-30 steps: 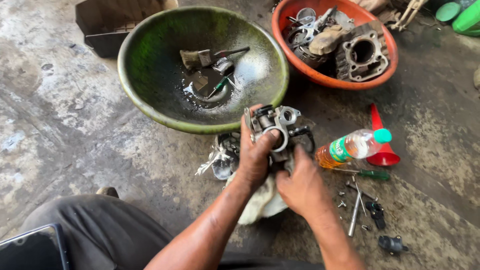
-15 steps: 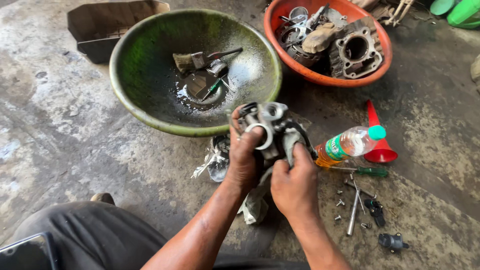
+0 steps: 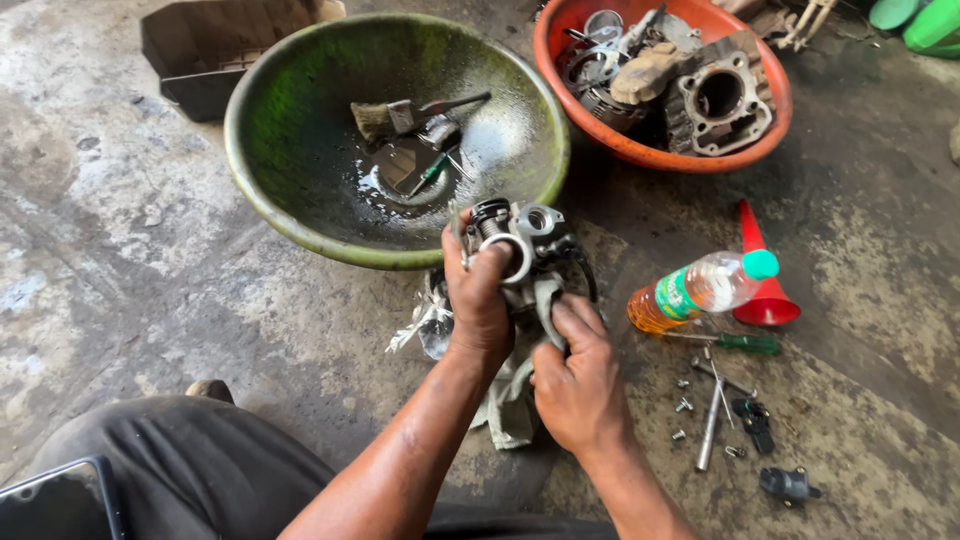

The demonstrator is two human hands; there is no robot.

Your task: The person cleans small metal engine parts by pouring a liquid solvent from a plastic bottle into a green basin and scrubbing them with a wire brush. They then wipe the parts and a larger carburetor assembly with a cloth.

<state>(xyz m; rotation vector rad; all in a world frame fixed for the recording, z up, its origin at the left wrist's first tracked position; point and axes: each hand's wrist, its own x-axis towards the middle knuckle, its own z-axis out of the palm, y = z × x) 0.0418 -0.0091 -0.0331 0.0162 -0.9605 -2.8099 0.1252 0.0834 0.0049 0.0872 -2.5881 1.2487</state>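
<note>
Gripping carburetor (image 3: 525,240) upright, bore facing camera: left hand (image 3: 480,300) clasps body, right hand (image 3: 580,385) holds rag (image 3: 510,395).

Carburetor (image 3: 525,240) underside behind both hands and rag (image 3: 515,385); phone (image 3: 55,500) cut by frame edge.

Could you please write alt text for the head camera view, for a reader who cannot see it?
Two bare hands hold a grimy metal engine part over a concrete floor, the left hand gripping it and the right hand pressing a rag to it. A green basin and an orange basin sit beyond.
</note>
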